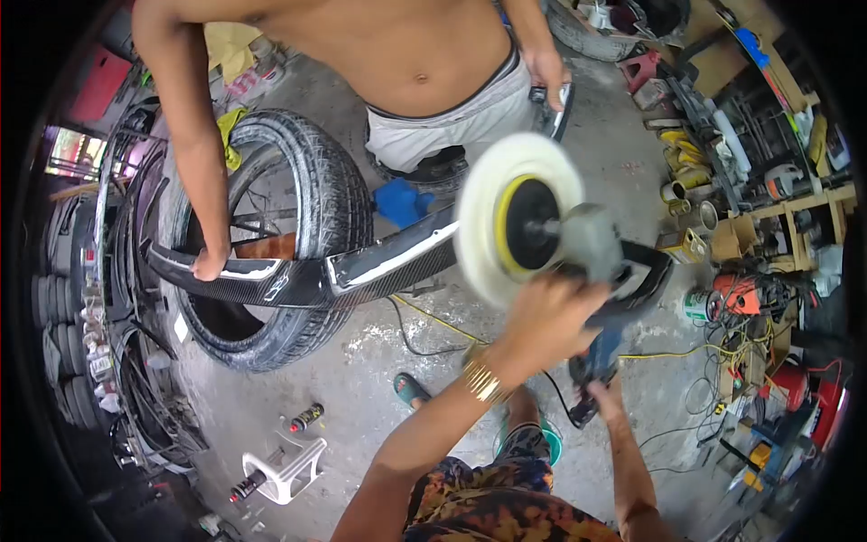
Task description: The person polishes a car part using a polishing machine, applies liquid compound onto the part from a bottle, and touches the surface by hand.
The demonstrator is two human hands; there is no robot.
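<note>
Both my hands hold an electric polisher [591, 239] with a white pad [483, 176] on a yellow-and-black backing plate. My left hand [555, 316], below a gold wristwatch, is closed around its front near the head. Lower right, my right hand [603, 402] is wrapped around the rear handle, its fingers partly hidden. The pad's rim is blurred. Behind it runs a long carbon-fibre-patterned car trim piece [361, 280] with white-edged recesses; whether the pad touches it I cannot tell. Opposite, another person's hand [210, 262] grips the trim's left end. That person's other hand [546, 72] holds a far part.
A tyre [339, 181] stands under the trim, with a blue cloth [400, 201] beside it. A yellow cord [668, 355] crosses the floor. Lower left are a white stool [298, 474] and bottles [307, 417]. Cluttered shelves [804, 212] line the right; a green bucket [553, 443] is near my feet.
</note>
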